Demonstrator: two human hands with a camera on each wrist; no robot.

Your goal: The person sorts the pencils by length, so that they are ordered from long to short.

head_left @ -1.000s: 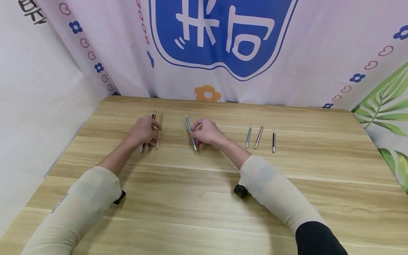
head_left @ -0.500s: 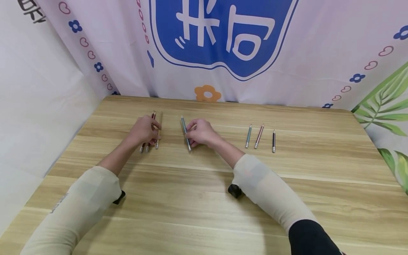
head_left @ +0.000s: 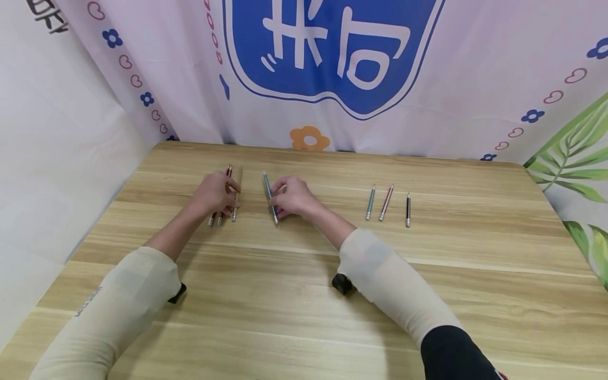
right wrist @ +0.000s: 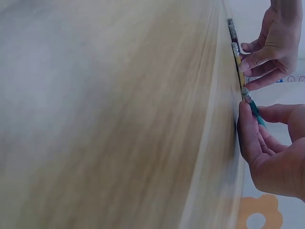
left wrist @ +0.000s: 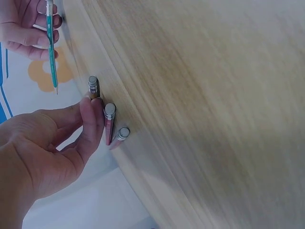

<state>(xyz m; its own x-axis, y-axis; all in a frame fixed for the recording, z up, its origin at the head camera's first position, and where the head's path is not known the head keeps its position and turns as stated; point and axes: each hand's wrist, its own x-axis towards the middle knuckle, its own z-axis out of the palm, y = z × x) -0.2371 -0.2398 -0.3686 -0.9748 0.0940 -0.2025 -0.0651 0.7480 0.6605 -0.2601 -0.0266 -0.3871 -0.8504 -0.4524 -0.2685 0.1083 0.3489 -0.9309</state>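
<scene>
In the head view my left hand (head_left: 212, 194) pinches a yellow pencil (head_left: 239, 177) lying on the table at the back left. Just left of it lie two dark red pencils (head_left: 219, 219), partly hidden under that hand. The left wrist view shows their silver-capped ends beside my fingertips, the near red pencil (left wrist: 109, 121) closest to the yellow one. To the right, my right hand (head_left: 294, 197) pinches a teal pencil (head_left: 267, 184) between thumb and fingers, slightly tilted, its eraser end toward me. A short gap separates the teal pencil from the yellow one.
Further right on the wooden table (head_left: 285, 316) lie three more pencils: a teal one (head_left: 370, 202), a pink one (head_left: 387, 203) and a black one (head_left: 408, 210). A printed curtain (head_left: 190, 68) hangs along the back edge, and a white wall sheet (head_left: 62, 132) borders the left.
My right hand has moved left with the teal pencil, closer to the yellow pencil. The left hand and the other pencils have stayed in place.
</scene>
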